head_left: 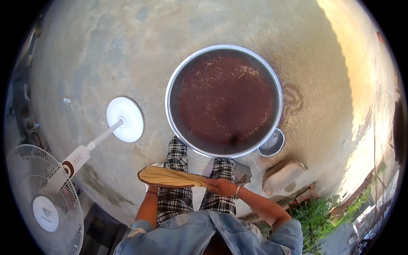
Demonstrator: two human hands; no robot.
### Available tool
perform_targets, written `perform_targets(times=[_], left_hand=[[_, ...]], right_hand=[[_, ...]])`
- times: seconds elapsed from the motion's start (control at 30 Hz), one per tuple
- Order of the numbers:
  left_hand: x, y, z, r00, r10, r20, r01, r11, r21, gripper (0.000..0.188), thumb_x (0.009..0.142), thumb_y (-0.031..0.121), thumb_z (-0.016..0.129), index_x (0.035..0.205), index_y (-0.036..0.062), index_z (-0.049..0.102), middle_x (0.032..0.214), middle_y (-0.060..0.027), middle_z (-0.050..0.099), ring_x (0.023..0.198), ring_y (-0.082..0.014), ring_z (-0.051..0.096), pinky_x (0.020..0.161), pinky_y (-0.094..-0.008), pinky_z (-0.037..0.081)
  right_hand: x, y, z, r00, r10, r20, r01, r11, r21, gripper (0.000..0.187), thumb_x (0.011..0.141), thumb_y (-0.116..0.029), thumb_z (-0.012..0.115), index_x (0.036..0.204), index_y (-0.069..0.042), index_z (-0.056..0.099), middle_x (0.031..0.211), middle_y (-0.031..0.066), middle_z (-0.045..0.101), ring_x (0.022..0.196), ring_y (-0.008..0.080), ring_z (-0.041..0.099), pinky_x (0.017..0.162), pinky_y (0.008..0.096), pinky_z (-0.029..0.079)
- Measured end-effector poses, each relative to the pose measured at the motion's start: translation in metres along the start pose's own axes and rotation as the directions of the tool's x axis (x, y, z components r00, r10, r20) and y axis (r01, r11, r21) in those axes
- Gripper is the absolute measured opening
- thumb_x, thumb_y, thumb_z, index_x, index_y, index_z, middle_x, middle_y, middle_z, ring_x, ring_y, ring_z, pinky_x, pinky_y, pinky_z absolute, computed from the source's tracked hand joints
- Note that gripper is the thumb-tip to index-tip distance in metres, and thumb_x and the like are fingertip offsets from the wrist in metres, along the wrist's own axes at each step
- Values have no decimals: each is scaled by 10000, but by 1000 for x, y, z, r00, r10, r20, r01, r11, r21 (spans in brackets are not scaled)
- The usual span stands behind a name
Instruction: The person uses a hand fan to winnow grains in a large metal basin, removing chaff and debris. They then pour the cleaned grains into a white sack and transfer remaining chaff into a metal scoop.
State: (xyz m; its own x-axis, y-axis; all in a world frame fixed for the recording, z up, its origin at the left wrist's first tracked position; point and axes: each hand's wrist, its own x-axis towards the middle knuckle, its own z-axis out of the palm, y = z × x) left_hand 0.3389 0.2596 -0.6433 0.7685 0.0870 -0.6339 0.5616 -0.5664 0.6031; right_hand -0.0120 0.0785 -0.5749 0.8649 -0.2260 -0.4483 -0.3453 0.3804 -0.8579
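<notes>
Holding the narrow end of a tan hand fan (170, 177), the right hand (222, 187) has its fingers closed around it above the lap. The left hand (153, 188) is at the lower edge of the broad end, mostly hidden behind it, so I cannot tell whether its fingers grasp the fan or only lie against it. Counted up, there is one hand fan, one large metal basin (172, 100), one small metal bowl (274, 145), one white electric fan (45, 212) on one round base (131, 121), and one pale stone block (284, 177). Two legs in checked trousers (174, 199) reach toward the near side of the basin, and one bangle (237, 191) shows on the right wrist. The hand fan lies crosswise over both legs, nearer to the person than the basin is. Its long axis runs left to right, dipping slightly toward the person at the right; the broad, dark-edged end points left, the narrow end right. Inside the basin is a spread of reddish-brown material (225, 97) with straw-coloured bits, while the bowl sits just beside its near right rim
</notes>
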Motion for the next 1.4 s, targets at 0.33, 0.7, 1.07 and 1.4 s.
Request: perform_targets(times=[0.33,0.7,1.07,1.4], left_hand=[[-2,-37,-43,975,156,161,-223,759,612,107,784,93,599,838,0,585,699,-86,611,588,-154,612,467,-275,478],[-1,-17,-52,973,100,209,-210,761,614,118,795,93,592,850,-10,574,740,-86,614,581,-147,597,491,-264,499],[4,-17,-42,893,253,372,-443,636,632,141,738,123,623,806,0,610,719,-109,629,673,-202,615,631,-332,489],[-2,-25,-68,911,224,346,-391,733,556,99,759,81,604,805,-7,596,668,-86,624,572,-155,610,546,-282,497]], right_hand=[[-21,-43,-30,370,514,-774,352,694,628,521,952,-135,381,1429,-161,172,558,-48,325,427,29,309,358,187,276],[-98,-3,-101,323,628,-708,-72,762,643,486,920,-258,417,1383,-176,296,803,65,550,624,135,518,516,259,445],[-143,-14,-208,464,117,-878,-520,838,-163,474,888,-152,471,1344,-91,358,1111,206,546,946,273,556,819,310,422],[-242,-77,-302,-287,430,-856,9,895,446,433,917,-229,455,1336,-206,353,516,-29,380,361,80,333,326,210,276]])
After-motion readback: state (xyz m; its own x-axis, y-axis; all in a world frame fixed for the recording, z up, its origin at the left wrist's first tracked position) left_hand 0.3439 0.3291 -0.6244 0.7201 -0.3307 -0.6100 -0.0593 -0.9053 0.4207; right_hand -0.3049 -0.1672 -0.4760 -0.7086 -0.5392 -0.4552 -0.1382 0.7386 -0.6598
